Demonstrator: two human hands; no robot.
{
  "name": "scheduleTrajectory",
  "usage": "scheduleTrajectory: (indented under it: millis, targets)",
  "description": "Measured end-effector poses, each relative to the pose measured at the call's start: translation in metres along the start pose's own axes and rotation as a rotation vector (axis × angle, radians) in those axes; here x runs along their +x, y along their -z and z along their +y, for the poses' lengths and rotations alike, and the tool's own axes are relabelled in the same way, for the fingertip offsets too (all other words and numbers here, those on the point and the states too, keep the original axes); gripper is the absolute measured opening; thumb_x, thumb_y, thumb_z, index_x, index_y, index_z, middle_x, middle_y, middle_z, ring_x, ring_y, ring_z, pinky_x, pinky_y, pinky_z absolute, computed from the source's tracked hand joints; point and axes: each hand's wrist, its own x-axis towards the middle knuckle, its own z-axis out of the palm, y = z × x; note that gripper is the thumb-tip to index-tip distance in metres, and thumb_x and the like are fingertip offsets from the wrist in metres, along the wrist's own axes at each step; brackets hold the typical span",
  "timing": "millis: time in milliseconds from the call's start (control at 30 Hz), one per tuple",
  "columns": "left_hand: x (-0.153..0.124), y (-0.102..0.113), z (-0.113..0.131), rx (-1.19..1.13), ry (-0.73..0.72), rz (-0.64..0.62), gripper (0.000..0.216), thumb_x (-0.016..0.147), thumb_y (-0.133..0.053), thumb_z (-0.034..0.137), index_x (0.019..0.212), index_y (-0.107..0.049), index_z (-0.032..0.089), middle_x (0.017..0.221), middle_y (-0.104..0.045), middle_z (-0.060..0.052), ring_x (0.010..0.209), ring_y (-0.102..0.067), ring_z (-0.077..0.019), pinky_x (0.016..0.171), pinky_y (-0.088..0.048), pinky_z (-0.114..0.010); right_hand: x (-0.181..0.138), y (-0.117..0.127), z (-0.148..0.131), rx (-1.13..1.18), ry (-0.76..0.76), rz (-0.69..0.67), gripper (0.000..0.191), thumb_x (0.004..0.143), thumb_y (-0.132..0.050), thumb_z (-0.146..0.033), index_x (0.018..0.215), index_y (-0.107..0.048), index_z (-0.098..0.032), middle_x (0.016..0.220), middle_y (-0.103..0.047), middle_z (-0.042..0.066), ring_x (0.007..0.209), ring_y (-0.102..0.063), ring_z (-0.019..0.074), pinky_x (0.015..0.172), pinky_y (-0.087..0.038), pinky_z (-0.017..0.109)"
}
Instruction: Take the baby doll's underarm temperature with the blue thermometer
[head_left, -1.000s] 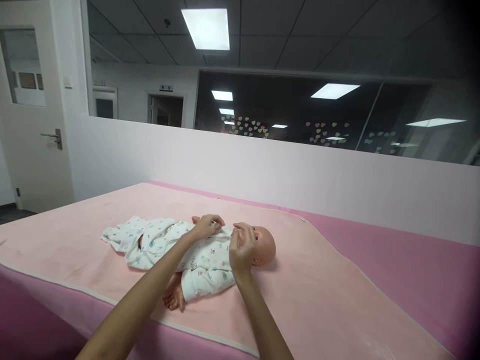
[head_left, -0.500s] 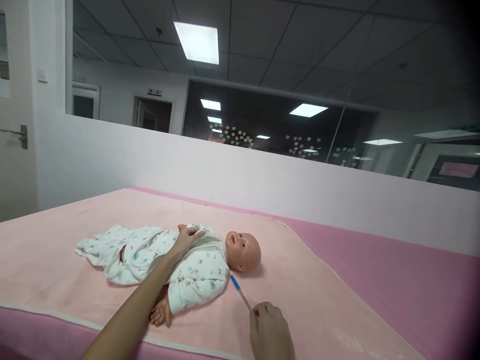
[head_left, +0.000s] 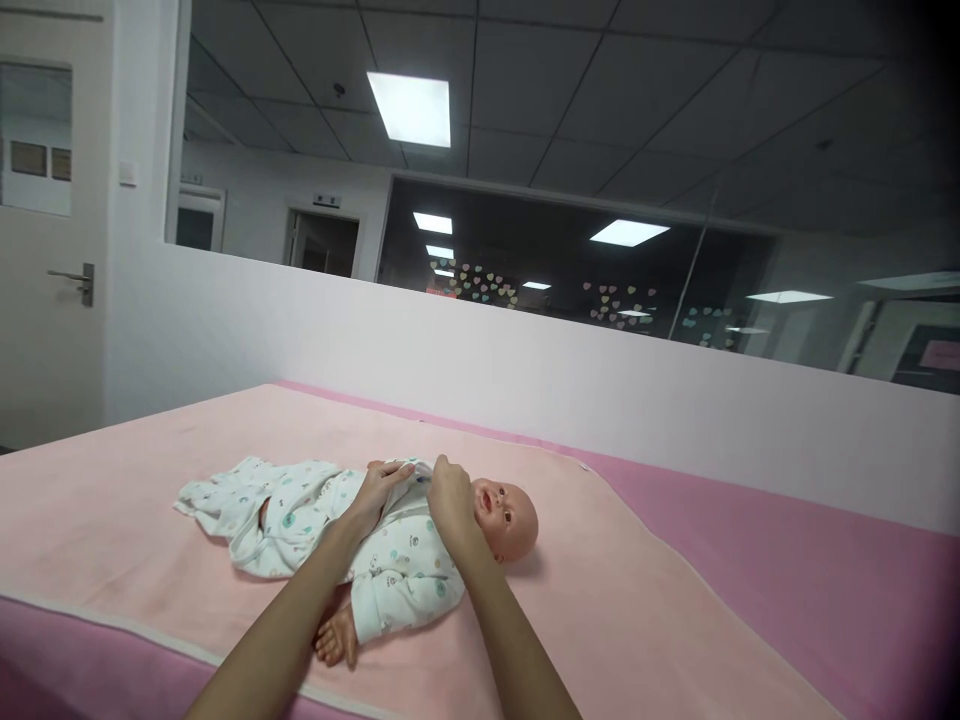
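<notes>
A baby doll [head_left: 512,522] lies on its back, its head to the right, dressed in a white baby outfit [head_left: 401,545] with small green prints. At the front opening on its chest, my left hand [head_left: 377,490] is closed on the edge of the cloth. Close beside it, by the collar, my right hand [head_left: 452,500] is closed with the fingers pinched together. The thin, blue-ended thermometer seen in that hand earlier is hidden now, behind the hand or the cloth. The doll's near hand [head_left: 336,638] sticks out of its sleeve.
A peach-pink sheet [head_left: 630,620] covers much of the pink padded table [head_left: 810,510]. Behind it runs a low white wall [head_left: 600,385] with a glass window [head_left: 540,230] above. A door [head_left: 52,330] stands at the far left.
My right hand has moved up and left from the sheet to the doll's collar, and the thermometer has gone out of sight. My left hand stays on the chest; the view has shifted slightly.
</notes>
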Motion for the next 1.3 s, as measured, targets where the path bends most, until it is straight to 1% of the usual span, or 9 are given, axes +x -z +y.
scheduleTrajectory:
  millis: [167, 333, 400, 533, 733, 833, 933, 1133, 1300]
  targets:
    - [0.002, 0.001, -0.003, 0.103, -0.016, -0.013, 0.036, 0.065, -0.065, 0.046, 0.072, -0.069, 0.011, 0.072, -0.068, -0.007, 0.074, -0.06, -0.0192, 0.069, -0.046, -0.027, 0.033, -0.037, -0.008, 0.032, -0.098, -0.021, 0.022, 0.083, -0.041, -0.008, 0.104, -0.048, -0.008, 0.085, -0.064, 0.016, 0.078, -0.064, 0.0208, 0.059, -0.042, 0.025]
    - [0.003, 0.0, -0.007, 0.176, 0.011, -0.087, 0.041, 0.065, -0.064, 0.05, 0.069, -0.069, 0.009, 0.069, -0.067, -0.008, 0.072, -0.06, -0.0196, 0.068, -0.046, -0.028, 0.031, -0.061, 0.001, 0.048, -0.132, -0.027, 0.019, 0.085, -0.037, -0.01, 0.095, -0.052, -0.011, 0.088, -0.063, 0.016, 0.081, -0.063, 0.021, 0.06, -0.043, 0.026]
    - [0.008, 0.001, -0.011, 0.297, 0.01, -0.06, 0.048, 0.074, -0.052, 0.053, 0.079, -0.068, 0.008, 0.075, -0.068, -0.009, 0.074, -0.062, -0.0194, 0.067, -0.047, -0.027, 0.029, -0.066, 0.004, 0.046, -0.133, -0.02, 0.022, 0.086, -0.033, -0.008, 0.095, -0.053, -0.011, 0.089, -0.063, 0.016, 0.082, -0.063, 0.0202, 0.061, -0.043, 0.025]
    - [0.029, 0.006, -0.02, 0.723, -0.006, 0.042, 0.042, 0.087, -0.036, 0.036, 0.111, -0.055, 0.008, 0.093, -0.065, -0.013, 0.083, -0.062, -0.0177, 0.07, -0.047, -0.027, 0.028, -0.071, 0.006, 0.041, -0.138, -0.012, 0.027, 0.086, -0.03, -0.005, 0.097, -0.053, -0.011, 0.089, -0.063, 0.016, 0.083, -0.063, 0.0191, 0.062, -0.044, 0.024]
    - [0.061, 0.0, -0.023, 1.146, -0.101, -0.113, 0.034, 0.077, -0.049, 0.011, 0.108, -0.057, 0.024, 0.124, -0.05, -0.007, 0.115, -0.044, -0.0225, 0.093, -0.034, -0.036, 0.03, -0.073, 0.006, 0.063, -0.149, -0.018, 0.025, 0.086, -0.033, -0.005, 0.099, -0.053, -0.011, 0.091, -0.063, 0.016, 0.083, -0.063, 0.0197, 0.063, -0.045, 0.025]
    - [0.071, -0.006, -0.026, 1.322, -0.146, -0.261, 0.037, 0.075, -0.05, 0.004, 0.1, -0.061, 0.029, 0.118, -0.056, -0.003, 0.12, -0.04, -0.0202, 0.102, -0.023, -0.036, 0.029, -0.074, 0.007, 0.075, -0.152, -0.028, 0.023, 0.086, -0.036, -0.008, 0.101, -0.053, -0.013, 0.092, -0.063, 0.014, 0.085, -0.063, 0.0198, 0.064, -0.046, 0.026]
    - [0.075, -0.006, -0.032, 1.471, -0.162, -0.309, 0.041, 0.075, -0.046, 0.001, 0.102, -0.06, 0.028, 0.104, -0.063, -0.006, 0.113, -0.047, -0.0217, 0.102, -0.019, -0.041, 0.028, -0.074, 0.007, 0.075, -0.157, -0.032, 0.023, 0.087, -0.035, -0.009, 0.1, -0.054, -0.012, 0.091, -0.064, 0.015, 0.083, -0.063, 0.02, 0.064, -0.046, 0.026]
    - [0.069, 0.002, -0.035, 1.646, -0.208, -0.231, 0.03, 0.077, -0.042, 0.003, 0.094, -0.062, 0.018, 0.097, -0.061, -0.013, 0.102, -0.054, -0.0261, 0.095, -0.029, -0.042, 0.026, -0.076, 0.005, 0.072, -0.153, -0.024, 0.026, 0.085, -0.032, -0.004, 0.097, -0.054, -0.01, 0.089, -0.064, 0.017, 0.083, -0.064, 0.0197, 0.065, -0.047, 0.026]
    - [0.057, 0.004, -0.033, 1.709, -0.212, -0.134, 0.032, 0.079, -0.032, 0.001, 0.092, -0.058, 0.014, 0.096, -0.06, -0.013, 0.096, -0.056, -0.0243, 0.099, -0.021, -0.045, 0.025, -0.073, 0.004, 0.077, -0.153, -0.017, 0.029, 0.083, -0.031, -0.001, 0.101, -0.053, -0.008, 0.088, -0.065, 0.016, 0.083, -0.064, 0.0216, 0.064, -0.047, 0.028]
